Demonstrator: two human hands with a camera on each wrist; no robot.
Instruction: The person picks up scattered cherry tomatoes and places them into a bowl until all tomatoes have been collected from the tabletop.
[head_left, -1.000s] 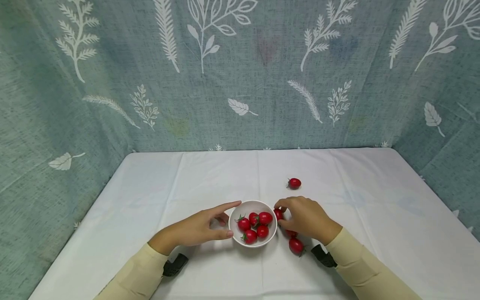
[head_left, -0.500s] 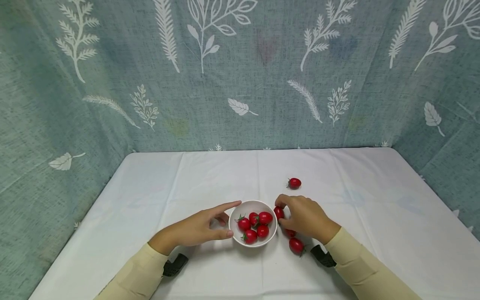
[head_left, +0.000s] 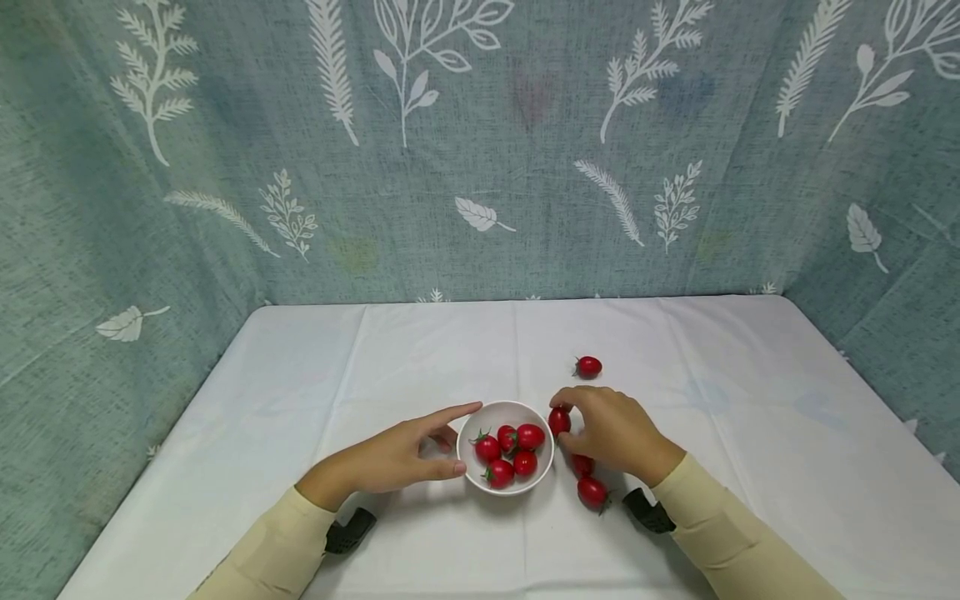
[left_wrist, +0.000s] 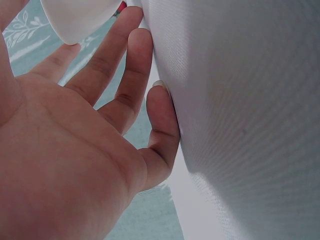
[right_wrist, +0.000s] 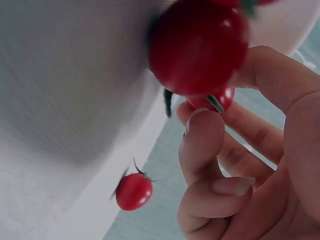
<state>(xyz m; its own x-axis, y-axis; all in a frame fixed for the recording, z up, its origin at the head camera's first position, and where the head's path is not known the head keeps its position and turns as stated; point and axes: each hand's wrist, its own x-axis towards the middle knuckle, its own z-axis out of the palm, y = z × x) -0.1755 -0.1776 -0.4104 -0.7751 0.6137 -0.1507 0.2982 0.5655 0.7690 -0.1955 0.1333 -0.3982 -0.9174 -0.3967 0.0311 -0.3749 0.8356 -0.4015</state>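
Bright head view, soft shadows on tablecloth (head_left: pixel 420 350), dimmer wrist views, foreground tomato (right_wrist: pixel 197 52) blurred

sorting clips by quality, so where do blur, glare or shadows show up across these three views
Head view: mostly crisp, soft shadows on the white cloth-covered table below the person's bare left hand; left wrist view: much of that cloth lies in grey shade, a brighter patch near the bottom; right wrist view: the nearest glossy red oval tomato looks blurred, with bright glints.
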